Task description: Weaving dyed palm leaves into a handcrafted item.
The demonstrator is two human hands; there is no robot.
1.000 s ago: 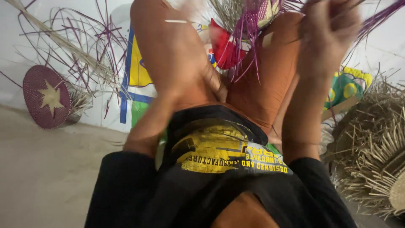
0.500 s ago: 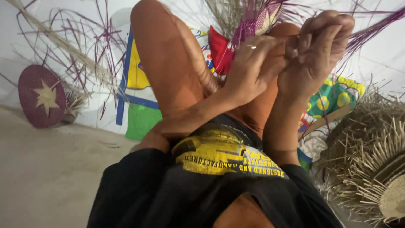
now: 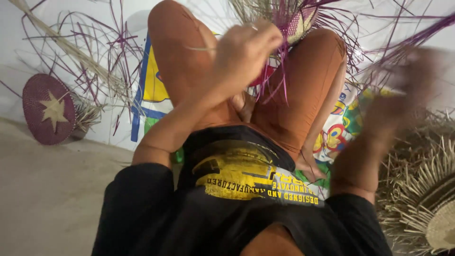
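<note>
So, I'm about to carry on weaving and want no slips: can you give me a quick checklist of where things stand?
1. Left hand at the woven piece by the knees: ok.
2. Left grip on a strand: cannot tell, blurred.
3. Right hand steady: not ok, blurred, out to the side.
4. Right grip on purple strands: cannot tell.
5. Straw-coloured weaving within reach at right: ok.

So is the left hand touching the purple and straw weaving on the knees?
Touching. In the head view the left hand is closed against the purple and straw weaving at the knees, its strands running out from under the fingers. The right hand is blurred, off to the side.
</note>
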